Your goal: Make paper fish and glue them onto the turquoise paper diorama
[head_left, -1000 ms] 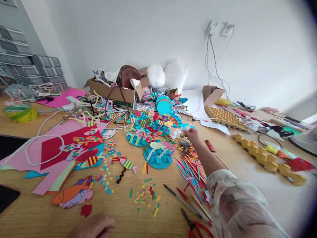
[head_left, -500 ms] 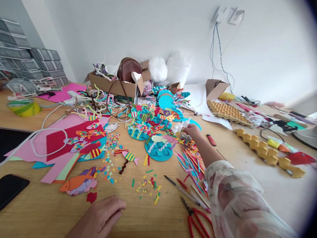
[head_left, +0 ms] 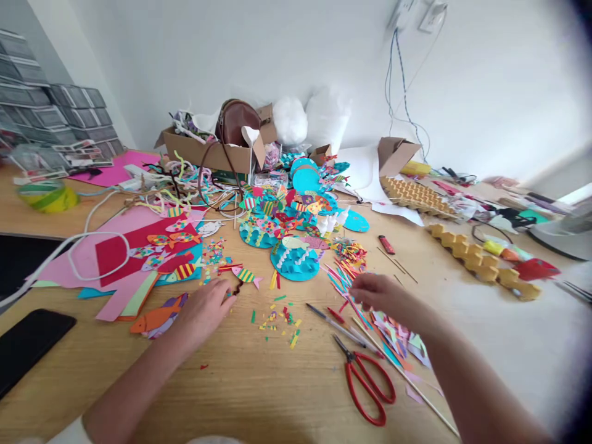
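My left hand [head_left: 206, 311] reaches over the table with bent fingers, thumb and forefinger slightly apart. Its fingertips are beside the dark brown twisted pipe cleaner [head_left: 238, 287] hanging from a green-and-yellow striped paper fish [head_left: 246, 276]; whether they touch is unclear. Under my left wrist lies an orange paper fish [head_left: 160, 318]. My right hand [head_left: 382, 292] hovers, fingers loosely bent and nothing visible in them, above coloured paper strips [head_left: 340, 279]. Red-handled scissors [head_left: 370, 385] lie below it. White glue bottles [head_left: 329, 223] stand behind the blue paper disc [head_left: 295, 270] carrying fish.
A black phone [head_left: 34, 345] lies at the left edge. Pink and red paper sheets [head_left: 115, 259] are stacked near a white cable. Yellow egg cartons [head_left: 481, 262] sit at the right. A cardboard box [head_left: 208, 154] with a brown bag [head_left: 238, 123] stands at the back.
My right hand has drawn back from the glue bottles towards me. My left hand has moved forward from the table's front to the striped fish's pipe cleaner. The view has shifted slightly.
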Motion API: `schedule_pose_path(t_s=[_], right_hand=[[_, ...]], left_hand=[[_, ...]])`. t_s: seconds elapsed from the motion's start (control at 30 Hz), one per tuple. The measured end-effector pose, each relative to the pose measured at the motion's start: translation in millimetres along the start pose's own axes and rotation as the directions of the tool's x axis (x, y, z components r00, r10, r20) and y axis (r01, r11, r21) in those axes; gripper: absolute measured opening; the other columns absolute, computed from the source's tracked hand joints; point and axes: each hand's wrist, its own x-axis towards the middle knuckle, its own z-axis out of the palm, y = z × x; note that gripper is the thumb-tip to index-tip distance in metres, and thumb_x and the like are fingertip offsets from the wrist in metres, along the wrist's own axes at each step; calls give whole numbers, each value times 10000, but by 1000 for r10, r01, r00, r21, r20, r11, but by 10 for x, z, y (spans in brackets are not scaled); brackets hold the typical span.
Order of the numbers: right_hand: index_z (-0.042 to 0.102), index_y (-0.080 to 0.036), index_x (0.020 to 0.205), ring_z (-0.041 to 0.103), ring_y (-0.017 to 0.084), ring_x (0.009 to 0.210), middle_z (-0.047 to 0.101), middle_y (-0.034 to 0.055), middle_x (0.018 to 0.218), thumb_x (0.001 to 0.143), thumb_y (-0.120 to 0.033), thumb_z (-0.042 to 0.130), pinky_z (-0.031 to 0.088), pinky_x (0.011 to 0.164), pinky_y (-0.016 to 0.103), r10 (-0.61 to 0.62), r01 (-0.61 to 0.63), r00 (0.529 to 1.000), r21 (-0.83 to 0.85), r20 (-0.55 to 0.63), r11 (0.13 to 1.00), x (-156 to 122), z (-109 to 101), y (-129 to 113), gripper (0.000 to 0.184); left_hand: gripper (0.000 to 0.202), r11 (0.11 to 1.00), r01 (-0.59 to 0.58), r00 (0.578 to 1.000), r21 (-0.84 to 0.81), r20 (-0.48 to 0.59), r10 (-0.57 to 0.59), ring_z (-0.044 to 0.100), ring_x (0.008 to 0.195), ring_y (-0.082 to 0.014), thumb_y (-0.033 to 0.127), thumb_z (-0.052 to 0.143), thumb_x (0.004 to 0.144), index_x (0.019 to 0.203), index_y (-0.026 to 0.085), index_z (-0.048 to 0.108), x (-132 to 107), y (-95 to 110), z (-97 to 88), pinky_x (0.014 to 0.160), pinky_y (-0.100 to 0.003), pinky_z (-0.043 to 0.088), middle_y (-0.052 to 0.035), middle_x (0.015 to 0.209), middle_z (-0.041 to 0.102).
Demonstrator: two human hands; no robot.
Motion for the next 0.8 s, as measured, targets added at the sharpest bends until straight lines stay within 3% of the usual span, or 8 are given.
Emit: schedule_pose_path(t_s=[0.07,0.2,0.33,0.53,0.7,0.8], right_hand=[[581,-190,627,522,121,531,564,-22,558,726,-302,562,386,488,219,-60,60,994,3,92,998,-241,249,-139,150],[550,-195,668,481,108,538,529,-30,571,773,-280,511,341,477,206,-107,110,985,-18,138,994,-447,640,-267,141],[555,-192,700,494,109,550,546,-27,586,778,-264,498,328,484,206,-120,130,979,-51,163,990,-404,905,-308,121],[572,-183,650,484,100,531,556,-29,566,732,-203,526,306,478,205,-141,150,984,-77,107,986,-251,1224,-416,96],[575,-168,632,471,76,440,506,-38,516,720,-194,504,318,426,192,-76,56,995,249,72,967,-77,1539,-491,117],[601,-173,773,487,84,459,545,-22,617,700,-287,558,321,375,184,-57,62,998,524,-25,850,10,1668,-578,141]], left_hand=[[172,998,25,999,65,32,-27,581,788,-185,238,401,836,782,192,558,97,39,22,676,-261,398,-47,830,627],[155,992,45,991,114,118,-58,598,788,-194,221,420,819,814,180,569,201,67,103,635,-260,386,-59,838,644],[196,990,65,989,128,125,-82,618,763,-213,214,396,825,869,174,583,220,73,181,606,-271,387,-84,818,661],[197,989,93,991,114,82,-102,619,740,-218,172,386,805,828,169,582,206,70,225,590,-274,375,-93,779,660],[165,994,103,995,46,-4,-103,581,664,-168,172,382,805,793,180,547,138,137,164,562,-239,347,-34,696,616],[118,994,30,994,-104,-105,-41,539,618,-130,177,404,805,762,183,514,88,257,131,564,-215,346,2,668,576]])
